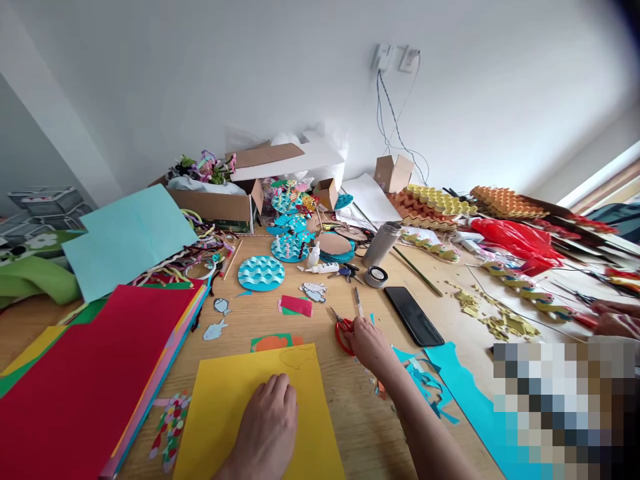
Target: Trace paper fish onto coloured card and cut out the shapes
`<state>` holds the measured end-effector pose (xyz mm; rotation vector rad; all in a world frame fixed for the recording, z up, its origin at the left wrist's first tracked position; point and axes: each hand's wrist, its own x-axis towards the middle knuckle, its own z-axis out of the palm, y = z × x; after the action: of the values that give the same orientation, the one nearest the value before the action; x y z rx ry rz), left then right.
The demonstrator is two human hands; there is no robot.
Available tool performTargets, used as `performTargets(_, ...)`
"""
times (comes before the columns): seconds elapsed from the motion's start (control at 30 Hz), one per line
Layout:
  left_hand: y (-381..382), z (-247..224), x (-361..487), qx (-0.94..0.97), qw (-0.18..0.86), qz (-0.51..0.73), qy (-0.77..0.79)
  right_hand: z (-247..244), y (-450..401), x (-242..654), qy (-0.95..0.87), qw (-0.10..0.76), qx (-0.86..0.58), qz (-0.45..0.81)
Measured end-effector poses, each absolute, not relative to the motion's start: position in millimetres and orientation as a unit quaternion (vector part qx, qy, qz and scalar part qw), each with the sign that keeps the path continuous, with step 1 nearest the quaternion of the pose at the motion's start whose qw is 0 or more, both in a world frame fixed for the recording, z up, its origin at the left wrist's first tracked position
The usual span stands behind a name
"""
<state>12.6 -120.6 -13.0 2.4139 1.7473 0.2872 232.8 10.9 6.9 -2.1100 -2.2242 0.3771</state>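
My left hand (267,427) rests on a sheet of yellow paper (215,400), its fingers curled in and their tips hidden. A faint pencilled shape shows at the sheet's upper right corner. To the right, my right hand (369,343) has its fingers closed at the red handles of a pair of scissors (342,332), which lie with the blades pointing away. Just beyond that hand is a pen (359,301). Orange and green paper pieces (273,342) stick out behind the yellow sheet.
Stacked coloured paper (95,360) covers the left side. A black phone (414,316), a grey flask (383,244) and blue paper (470,393) with scraps lie rightward. Cut-out fish (215,329), glue bottles (323,268) and a blue wavy disc (261,273) stand ahead. Another person's hand (617,317) is far right.
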Motion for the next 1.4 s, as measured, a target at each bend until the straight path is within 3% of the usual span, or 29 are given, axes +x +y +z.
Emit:
performTargets(0.17, -121, -1, 14, 0.796, 0.116, 0.073, 0.59, 7, 6, 241, -0.705, 0.095, -0.686, 0.151)
performTargets(0.33, -121, 3, 15, 0.795, 0.117, 0.051, 0.593, 12, -8, 236, -0.675, 0.256, -0.591, 0.36)
performTargets(0.43, -122, 2, 16, 0.798, 0.106, 0.049, 0.591, 21, -13, 224, -0.686, 0.2, -0.578, 0.394)
performTargets(0.6, -126, 2, 18, 0.804, 0.084, 0.043, 0.588, 29, -9, 203, -0.774, 0.089, -0.581, 0.234)
performTargets(1.4, -135, -3, 29, 0.813, -0.037, 0.001, 0.581, 27, 21, 171, -0.832, 0.008, -0.483, 0.275)
